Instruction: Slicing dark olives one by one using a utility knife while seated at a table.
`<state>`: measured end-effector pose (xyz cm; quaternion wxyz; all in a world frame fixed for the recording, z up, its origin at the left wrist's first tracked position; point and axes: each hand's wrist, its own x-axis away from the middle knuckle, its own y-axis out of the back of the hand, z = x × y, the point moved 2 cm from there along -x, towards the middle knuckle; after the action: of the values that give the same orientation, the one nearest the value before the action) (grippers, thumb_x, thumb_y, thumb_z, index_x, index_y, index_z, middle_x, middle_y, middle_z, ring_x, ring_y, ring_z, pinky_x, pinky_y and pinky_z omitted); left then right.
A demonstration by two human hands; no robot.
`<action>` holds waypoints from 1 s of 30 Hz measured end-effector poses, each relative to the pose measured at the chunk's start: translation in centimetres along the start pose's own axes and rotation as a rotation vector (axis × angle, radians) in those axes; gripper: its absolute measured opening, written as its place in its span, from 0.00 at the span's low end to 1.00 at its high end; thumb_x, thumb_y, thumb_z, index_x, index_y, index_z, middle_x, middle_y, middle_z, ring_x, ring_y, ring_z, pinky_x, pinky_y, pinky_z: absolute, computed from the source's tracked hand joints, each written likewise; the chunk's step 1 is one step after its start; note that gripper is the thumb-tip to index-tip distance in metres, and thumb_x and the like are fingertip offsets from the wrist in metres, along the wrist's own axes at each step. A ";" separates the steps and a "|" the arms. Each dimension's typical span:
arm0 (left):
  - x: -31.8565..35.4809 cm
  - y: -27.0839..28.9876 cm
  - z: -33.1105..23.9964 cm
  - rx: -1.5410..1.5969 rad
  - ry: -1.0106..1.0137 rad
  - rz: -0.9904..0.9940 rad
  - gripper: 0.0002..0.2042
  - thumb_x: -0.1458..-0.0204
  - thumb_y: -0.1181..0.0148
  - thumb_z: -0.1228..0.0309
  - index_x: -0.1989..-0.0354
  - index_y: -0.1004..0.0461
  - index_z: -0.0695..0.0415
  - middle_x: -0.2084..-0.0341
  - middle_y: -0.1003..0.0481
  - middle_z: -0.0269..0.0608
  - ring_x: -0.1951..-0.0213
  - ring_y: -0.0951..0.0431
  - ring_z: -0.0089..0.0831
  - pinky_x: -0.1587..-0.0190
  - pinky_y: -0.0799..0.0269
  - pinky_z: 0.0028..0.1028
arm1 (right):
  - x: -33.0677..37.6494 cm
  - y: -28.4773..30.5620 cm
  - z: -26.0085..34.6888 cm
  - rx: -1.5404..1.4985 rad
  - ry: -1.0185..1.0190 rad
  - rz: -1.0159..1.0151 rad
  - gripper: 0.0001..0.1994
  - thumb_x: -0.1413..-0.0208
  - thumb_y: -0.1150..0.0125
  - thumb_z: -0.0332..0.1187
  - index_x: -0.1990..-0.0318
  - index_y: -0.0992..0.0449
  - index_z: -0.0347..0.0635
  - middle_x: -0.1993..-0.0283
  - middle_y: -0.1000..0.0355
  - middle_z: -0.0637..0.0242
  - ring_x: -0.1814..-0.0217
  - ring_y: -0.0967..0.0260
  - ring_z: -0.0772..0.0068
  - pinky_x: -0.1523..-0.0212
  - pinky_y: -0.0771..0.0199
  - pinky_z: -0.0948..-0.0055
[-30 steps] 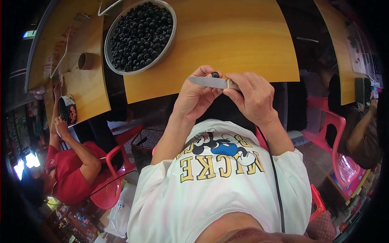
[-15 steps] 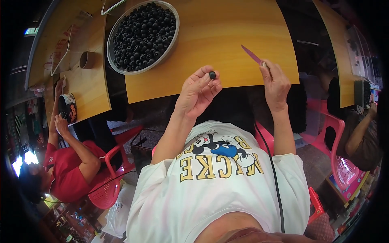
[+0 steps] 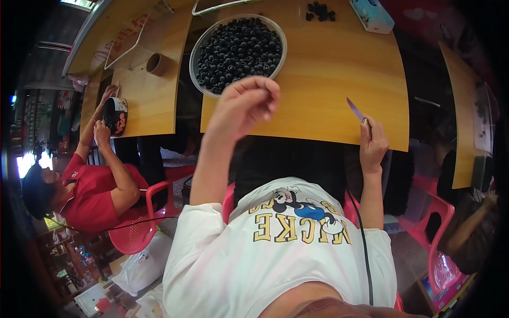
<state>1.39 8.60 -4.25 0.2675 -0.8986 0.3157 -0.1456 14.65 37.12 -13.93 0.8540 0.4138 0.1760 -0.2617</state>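
Observation:
My left hand (image 3: 243,106) is raised at the near side of a clear round bowl (image 3: 284,50), fingers curled in; whether a piece is between them is hidden. The bowl is heaped with small, round, blue-black, berry-like pieces (image 3: 238,50), some with a hollow at one end. At the table's near right edge, my right hand (image 3: 374,144) grips a small knife (image 3: 354,109), its purplish blade pointing up and away to the left. Its handle is mostly covered by my fingers.
A wooden table (image 3: 339,69) carries a small pile of dark pieces (image 3: 321,11) and a tissue pack (image 3: 372,16) at the far side. On the left, a person in red (image 3: 98,193) handles a dark tub (image 3: 115,114) beside a brown cup (image 3: 157,64). Another person sits far right.
My left hand has moved left toward the bowl, and the round dark piece in its fingertips no longer shows. My right hand still holds the knife. The view has shifted, revealing the far pile.

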 end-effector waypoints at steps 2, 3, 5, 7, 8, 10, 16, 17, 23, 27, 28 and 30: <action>-1.1 0.9 -2.8 -0.431 0.053 -0.156 0.09 0.44 0.47 0.74 0.61 0.24 0.66 0.71 0.26 0.37 0.76 0.28 0.19 0.70 0.32 0.19 | -0.1 -0.1 0.1 0.011 0.019 -0.002 0.10 0.38 0.45 0.33 0.59 0.25 0.33 0.67 0.27 0.56 0.68 0.27 0.60 0.67 0.30 0.71; -1.9 1.2 -3.4 -0.613 0.047 -0.205 0.10 0.46 0.43 0.71 0.60 0.23 0.64 0.72 0.27 0.35 0.75 0.29 0.24 0.68 0.33 0.24 | -0.1 0.0 0.2 0.025 0.037 0.002 0.11 0.38 0.45 0.34 0.59 0.24 0.34 0.67 0.27 0.56 0.68 0.27 0.59 0.67 0.30 0.70; -3.0 0.5 -3.7 -1.085 -0.050 -0.249 0.11 0.47 0.42 0.70 0.59 0.23 0.62 0.71 0.28 0.37 0.72 0.28 0.28 0.66 0.32 0.26 | -0.2 -0.1 0.3 0.024 0.023 0.006 0.11 0.38 0.45 0.34 0.59 0.25 0.34 0.67 0.27 0.56 0.68 0.27 0.60 0.67 0.30 0.70; -3.7 -0.2 -3.6 -1.647 -0.098 -0.299 0.12 0.50 0.39 0.67 0.58 0.22 0.57 0.68 0.30 0.43 0.62 0.27 0.40 0.58 0.31 0.35 | -0.2 0.0 0.3 0.028 0.005 0.008 0.11 0.38 0.45 0.34 0.59 0.25 0.33 0.67 0.27 0.56 0.67 0.27 0.60 0.67 0.30 0.70; -4.0 0.1 -3.4 -1.649 -0.105 -0.294 0.12 0.50 0.39 0.67 0.58 0.22 0.57 0.68 0.30 0.43 0.62 0.27 0.40 0.58 0.31 0.35 | -0.2 0.1 0.5 0.026 0.020 0.001 0.11 0.38 0.45 0.34 0.60 0.25 0.33 0.67 0.27 0.56 0.68 0.28 0.60 0.67 0.30 0.70; -4.8 0.9 -2.9 -1.791 -0.125 -0.294 0.11 0.50 0.38 0.68 0.60 0.22 0.58 0.66 0.29 0.45 0.60 0.26 0.41 0.56 0.31 0.36 | -0.2 0.4 0.7 0.031 0.031 -0.015 0.11 0.38 0.45 0.34 0.60 0.25 0.33 0.67 0.27 0.56 0.68 0.28 0.60 0.67 0.31 0.71; -5.9 1.2 -3.7 -1.551 -0.277 -0.380 0.10 0.50 0.38 0.68 0.61 0.22 0.60 0.69 0.28 0.46 0.64 0.25 0.40 0.60 0.29 0.33 | -1.1 1.3 1.6 -0.068 0.009 -0.019 0.11 0.38 0.44 0.34 0.59 0.25 0.34 0.69 0.29 0.61 0.70 0.31 0.65 0.69 0.33 0.73; -5.7 0.4 -4.1 -1.496 -0.291 -0.438 0.10 0.49 0.37 0.69 0.63 0.22 0.62 0.72 0.27 0.40 0.70 0.26 0.30 0.65 0.30 0.26 | -1.5 1.5 1.7 -0.236 -0.139 0.020 0.10 0.40 0.42 0.32 0.58 0.25 0.34 0.70 0.30 0.65 0.70 0.33 0.70 0.69 0.34 0.75; -3.4 -4.7 1.1 -0.790 0.049 -0.017 0.05 0.48 0.38 0.75 0.65 0.22 0.62 0.75 0.26 0.27 0.73 0.32 0.11 0.71 0.38 0.14 | -4.6 2.4 6.7 -0.591 -0.253 0.248 0.17 0.51 0.34 0.22 0.52 0.23 0.38 0.72 0.36 0.73 0.71 0.40 0.81 0.69 0.39 0.81; -3.0 -5.2 5.1 -0.461 0.243 0.063 0.05 0.49 0.39 0.76 0.65 0.24 0.62 0.75 0.27 0.27 0.74 0.32 0.11 0.73 0.40 0.15 | -4.7 1.3 8.8 -0.570 -0.044 0.341 0.19 0.54 0.32 0.21 0.52 0.21 0.44 0.69 0.31 0.70 0.68 0.34 0.77 0.68 0.33 0.79; -2.8 -5.3 5.4 -0.383 0.284 0.055 0.05 0.49 0.38 0.76 0.65 0.24 0.61 0.75 0.27 0.28 0.74 0.33 0.12 0.74 0.41 0.15 | -4.6 1.3 9.0 -0.546 0.013 0.352 0.18 0.55 0.31 0.20 0.53 0.20 0.44 0.68 0.29 0.68 0.67 0.31 0.75 0.67 0.31 0.78; -2.4 -5.1 6.5 -0.299 0.329 0.048 0.06 0.50 0.37 0.75 0.65 0.25 0.61 0.76 0.27 0.28 0.74 0.33 0.12 0.74 0.42 0.15 | -4.3 1.4 9.0 -0.526 -0.031 0.376 0.18 0.56 0.31 0.19 0.55 0.19 0.44 0.66 0.27 0.67 0.64 0.29 0.73 0.64 0.28 0.76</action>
<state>4.90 16.00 -6.84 0.0797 -0.8847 0.3945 -0.2352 12.80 31.93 -5.54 0.9676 0.2002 0.1450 -0.0513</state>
